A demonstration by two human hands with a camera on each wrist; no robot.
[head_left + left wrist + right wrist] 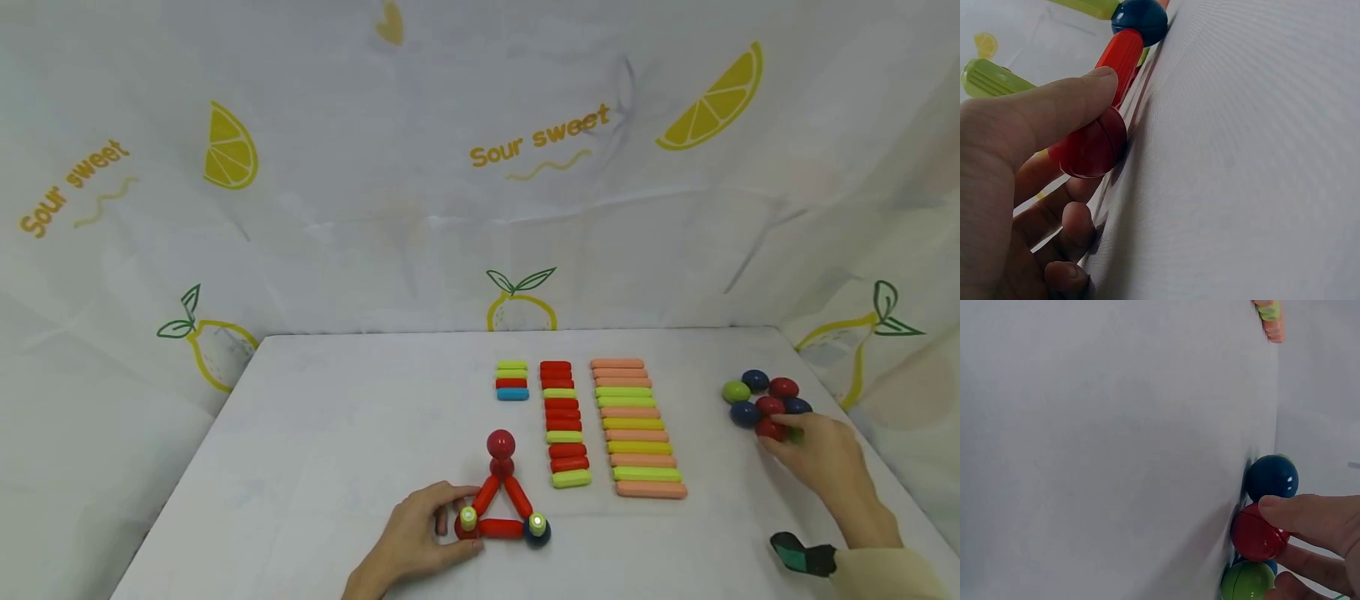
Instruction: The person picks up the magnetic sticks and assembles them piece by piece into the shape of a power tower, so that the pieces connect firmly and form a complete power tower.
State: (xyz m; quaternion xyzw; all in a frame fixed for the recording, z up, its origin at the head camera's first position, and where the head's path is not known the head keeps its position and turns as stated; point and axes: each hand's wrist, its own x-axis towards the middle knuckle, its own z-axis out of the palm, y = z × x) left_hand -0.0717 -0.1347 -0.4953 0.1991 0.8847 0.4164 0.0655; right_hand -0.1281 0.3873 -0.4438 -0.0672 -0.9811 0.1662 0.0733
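My left hand (pixel 417 530) grips the red ball (pixel 1102 144) at the near left corner of a triangle made of red rods (pixel 501 529) and balls. Yellow-green rods (pixel 537 523) stand up from the two near corners; the right one has a dark blue ball (pixel 537 537) below it. At the far corner a red ball (pixel 501 444) rises above another red ball. Over at the right, my right hand (pixel 828 462) pinches a red ball (pixel 1259 534) between thumb and fingers. A blue ball (pixel 1272 477) and a green ball (pixel 1247 581) sit right beside it.
Short rods (pixel 512 394), red and yellow-green medium rods (pixel 567 451) and long pink, green and yellow rods (pixel 651 489) lie in three columns mid-table. Several loose balls (pixel 755 381) cluster at the right edge. A dark green and black object (pixel 802 554) is by the right sleeve.
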